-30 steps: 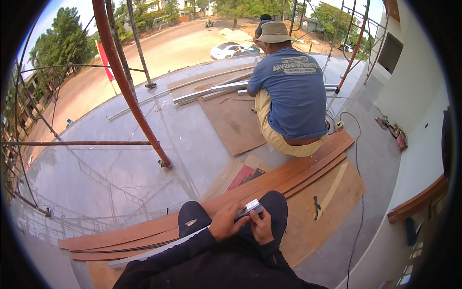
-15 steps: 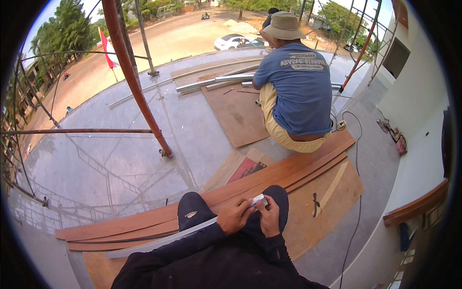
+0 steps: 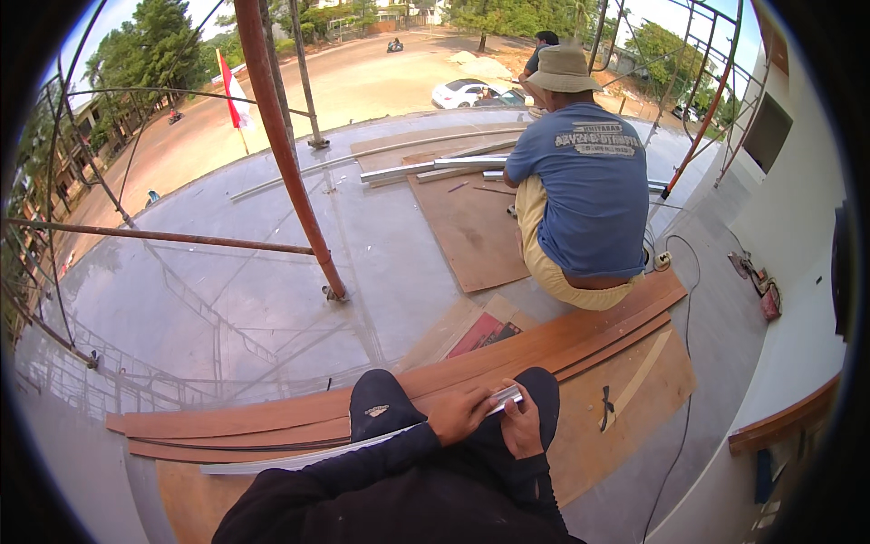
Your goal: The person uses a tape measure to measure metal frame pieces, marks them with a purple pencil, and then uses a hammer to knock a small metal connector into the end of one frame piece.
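Note:
A long silvery metal profile (image 3: 299, 461) slants across my lap from the lower left, passing beside my left forearm. Its shiny end sits between my hands above my knees. My left hand (image 3: 458, 414) is wrapped round the profile just short of that end. Fingers of my right hand (image 3: 523, 428) pinch the tip from the other side, the thumb on top. The inside of the profile's end cannot be made out.
Reddish-brown planks (image 3: 317, 412) lie across in front of my knees. A small black tool (image 3: 606, 408) rests on a plywood sheet (image 3: 580, 453). Ahead, a co-worker (image 3: 580, 186) squats beside metal profiles (image 3: 426, 170). A rusty scaffold pole (image 3: 288, 154) stands left; a cable (image 3: 684, 399) runs along the right.
The profile's end has turned slightly in my hands, its bright face now showing. My view has shifted a little, so the whole scene sits further right and lower. Both hands keep their grip.

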`<state>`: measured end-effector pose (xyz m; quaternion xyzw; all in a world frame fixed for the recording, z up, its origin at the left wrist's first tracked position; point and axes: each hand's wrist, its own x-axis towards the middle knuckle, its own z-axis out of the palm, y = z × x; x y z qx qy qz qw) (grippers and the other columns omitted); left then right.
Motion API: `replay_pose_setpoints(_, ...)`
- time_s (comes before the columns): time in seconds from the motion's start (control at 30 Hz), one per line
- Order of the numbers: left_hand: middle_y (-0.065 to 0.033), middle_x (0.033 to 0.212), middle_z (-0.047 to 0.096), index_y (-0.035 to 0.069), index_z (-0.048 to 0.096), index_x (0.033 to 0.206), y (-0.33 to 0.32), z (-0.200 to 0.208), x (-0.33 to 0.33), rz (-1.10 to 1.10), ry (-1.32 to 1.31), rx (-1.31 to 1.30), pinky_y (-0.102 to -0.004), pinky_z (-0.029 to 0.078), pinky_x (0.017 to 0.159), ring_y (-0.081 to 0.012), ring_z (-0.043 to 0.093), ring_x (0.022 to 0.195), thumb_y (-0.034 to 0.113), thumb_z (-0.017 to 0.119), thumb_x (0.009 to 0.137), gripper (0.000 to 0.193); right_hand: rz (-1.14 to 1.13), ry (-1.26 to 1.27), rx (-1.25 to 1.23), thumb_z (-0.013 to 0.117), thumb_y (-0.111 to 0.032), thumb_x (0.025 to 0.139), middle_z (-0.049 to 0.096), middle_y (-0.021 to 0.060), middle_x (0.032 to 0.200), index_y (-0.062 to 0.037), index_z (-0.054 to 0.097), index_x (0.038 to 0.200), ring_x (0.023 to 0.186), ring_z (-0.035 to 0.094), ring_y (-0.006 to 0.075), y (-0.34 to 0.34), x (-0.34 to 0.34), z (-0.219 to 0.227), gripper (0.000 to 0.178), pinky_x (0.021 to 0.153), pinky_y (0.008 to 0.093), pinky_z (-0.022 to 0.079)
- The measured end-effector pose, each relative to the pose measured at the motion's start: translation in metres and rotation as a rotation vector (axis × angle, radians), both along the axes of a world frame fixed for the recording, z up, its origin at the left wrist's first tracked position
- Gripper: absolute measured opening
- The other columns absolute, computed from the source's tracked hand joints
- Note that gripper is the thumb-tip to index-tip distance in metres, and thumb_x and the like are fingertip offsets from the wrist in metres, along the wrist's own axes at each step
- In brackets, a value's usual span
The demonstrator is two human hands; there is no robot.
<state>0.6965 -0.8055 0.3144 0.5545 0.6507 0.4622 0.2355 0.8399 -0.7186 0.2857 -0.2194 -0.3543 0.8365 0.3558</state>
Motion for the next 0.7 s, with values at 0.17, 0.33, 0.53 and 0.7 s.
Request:
replay_pose_setpoints(0.17,-0.0154,0.085,0.066,0.002,0.064,0.106,-0.003,0.012,-0.008,-0.103,-0.252,-0.107,-0.034,0.049,0.067,-0.0215,0.062,0.072,0.023,0.058,0.098,0.024,0.118,0.184,0.026,0.081,-0.024,0.078,0.061,0.011,0.113,-0.0008,0.055,0.117,0.11,0.058,0.023,0.008,0.0,-0.012,0.052,0.101,0.0377,0.044)
replay_pose_setpoints(0.33,-0.014,0.086,0.065,0.0,0.064,0.108,-0.004,0.021,-0.015,-0.149,-0.358,-0.143,-0.0319,0.047,0.072,-0.0169,0.059,0.078,0.024,0.056,0.099,0.027,0.216,0.28,0.074,0.082,-0.025,0.078,0.06,0.0118,0.112,-0.0016,0.056,0.114,0.109,0.057,0.0265,0.012,-0.011,0.002,0.051,0.1,0.041,0.044)
replay_pose_setpoints(0.53,-0.0132,0.091,0.066,-0.001,0.063,0.11,0.0,0.018,-0.025,-0.143,-0.309,-0.064,-0.0309,0.047,0.075,-0.0156,0.058,0.081,0.025,0.056,0.1,0.029,0.207,0.332,0.012,0.08,-0.023,0.08,0.06,0.012,0.112,-0.0008,0.056,0.113,0.112,0.055,0.0251,0.009,-0.025,0.01,0.047,0.102,0.0393,0.042)
replay_pose_setpoints(0.7,-0.0139,0.092,0.067,-0.001,0.064,0.11,0.003,0.019,-0.026,-0.131,-0.345,-0.028,-0.0321,0.047,0.077,-0.0182,0.06,0.082,0.027,0.055,0.1,0.031,0.183,0.39,-0.003,0.08,-0.024,0.08,0.058,0.0104,0.11,-0.0029,0.056,0.112,0.112,0.053,0.0245,0.002,-0.033,0.014,0.045,0.102,0.0392,0.041)
